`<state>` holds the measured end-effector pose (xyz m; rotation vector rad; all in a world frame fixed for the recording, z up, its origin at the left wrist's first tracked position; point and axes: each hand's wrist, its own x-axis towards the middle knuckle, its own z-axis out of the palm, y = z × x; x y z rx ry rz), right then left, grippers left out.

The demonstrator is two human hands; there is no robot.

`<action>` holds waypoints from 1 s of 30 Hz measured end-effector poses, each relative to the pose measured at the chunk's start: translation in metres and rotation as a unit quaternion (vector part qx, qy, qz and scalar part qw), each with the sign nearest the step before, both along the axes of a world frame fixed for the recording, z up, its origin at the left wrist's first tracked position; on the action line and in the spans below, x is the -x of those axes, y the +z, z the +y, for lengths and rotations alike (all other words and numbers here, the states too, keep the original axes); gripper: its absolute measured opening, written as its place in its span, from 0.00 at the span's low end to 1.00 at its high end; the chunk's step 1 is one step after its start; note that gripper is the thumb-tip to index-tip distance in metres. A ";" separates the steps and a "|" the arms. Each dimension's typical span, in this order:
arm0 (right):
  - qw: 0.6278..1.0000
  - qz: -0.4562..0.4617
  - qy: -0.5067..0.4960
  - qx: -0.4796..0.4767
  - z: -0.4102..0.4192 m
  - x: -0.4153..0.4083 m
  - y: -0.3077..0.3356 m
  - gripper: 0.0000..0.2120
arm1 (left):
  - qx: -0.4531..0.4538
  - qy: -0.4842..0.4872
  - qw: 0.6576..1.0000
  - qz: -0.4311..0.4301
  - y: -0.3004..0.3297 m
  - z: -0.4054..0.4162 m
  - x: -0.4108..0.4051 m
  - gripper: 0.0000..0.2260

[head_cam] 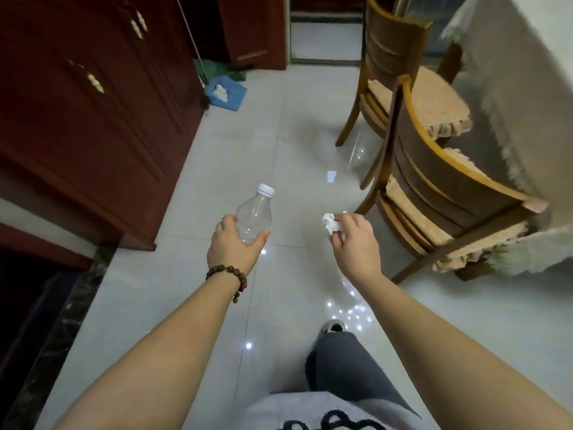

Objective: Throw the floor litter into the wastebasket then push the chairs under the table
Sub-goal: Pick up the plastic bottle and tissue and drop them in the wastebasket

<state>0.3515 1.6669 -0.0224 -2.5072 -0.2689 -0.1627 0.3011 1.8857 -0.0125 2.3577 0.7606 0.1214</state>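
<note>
My left hand [233,243] grips the base of an empty clear plastic bottle [255,214] with a white cap, held out above the floor. My right hand [353,240] pinches a crumpled white paper wad [330,224]. A small white scrap [331,176] lies on the tiles ahead, and a clear plastic piece [359,152] lies near the chair legs. Two wooden chairs, the near one [434,193] and the far one [393,54], stand pulled out from the cloth-covered table [521,88] on the right. A blue dustpan-like bin [225,93] with white paper in it sits far left by the cabinet.
Dark red cabinets [93,119] line the left side. A broom handle [193,41] leans by the cabinet, above the blue bin. Pale glossy floor tiles [217,305] form a corridor between cabinets and chairs. My grey-trousered leg and shoe [333,328] are below.
</note>
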 end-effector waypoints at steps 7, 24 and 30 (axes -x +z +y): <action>1.000 0.016 0.013 -0.009 0.050 -0.122 -0.008 0.11 | 0.006 0.012 1.000 0.002 -0.017 0.043 -0.112 0.31; 1.000 0.011 -0.004 -0.002 0.121 -0.526 0.027 0.10 | -0.009 -0.020 1.000 -0.013 0.024 0.110 -0.524 0.29; 1.000 0.011 -0.020 -0.001 0.158 -0.644 0.013 0.10 | -0.005 -0.049 0.999 -0.019 0.009 0.150 -0.651 0.29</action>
